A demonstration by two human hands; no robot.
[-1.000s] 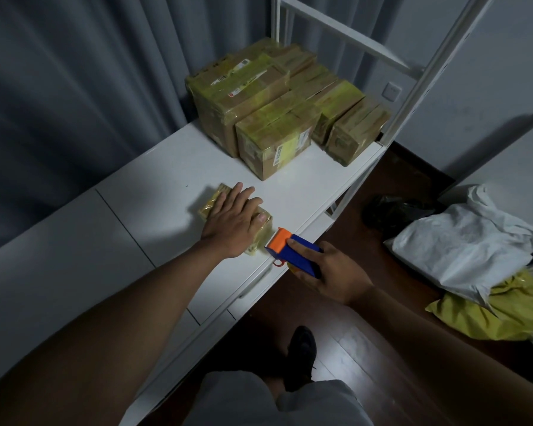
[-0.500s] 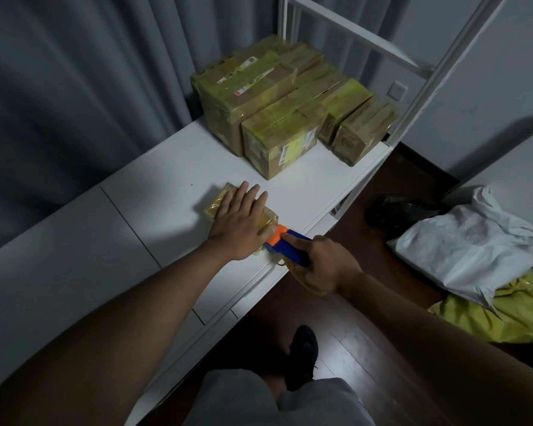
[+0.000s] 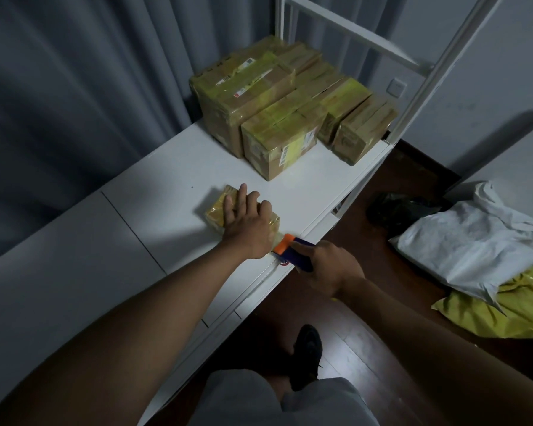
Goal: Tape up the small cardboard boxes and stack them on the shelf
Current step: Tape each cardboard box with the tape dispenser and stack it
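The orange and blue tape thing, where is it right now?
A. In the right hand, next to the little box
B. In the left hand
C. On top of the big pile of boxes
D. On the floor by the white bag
A: the right hand grips the tape dispenser beside the small box, which the left hand presses flat.

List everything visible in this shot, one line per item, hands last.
small box: one, yellow-taped, on the shelf under the left hand.
taped boxes: several, exact count unclear, brown with yellow tape, clustered at the shelf's far end.
tape dispenser: one, orange and blue, at the shelf's front edge beside the small box.
shelf: one, white.
curtain: grey, behind the shelf.
white bag: one, on the floor at right.
yellow bag: one, under the white bag.
shoe: one, black, on the floor.
left hand: presses flat on the small box.
right hand: grips the tape dispenser.
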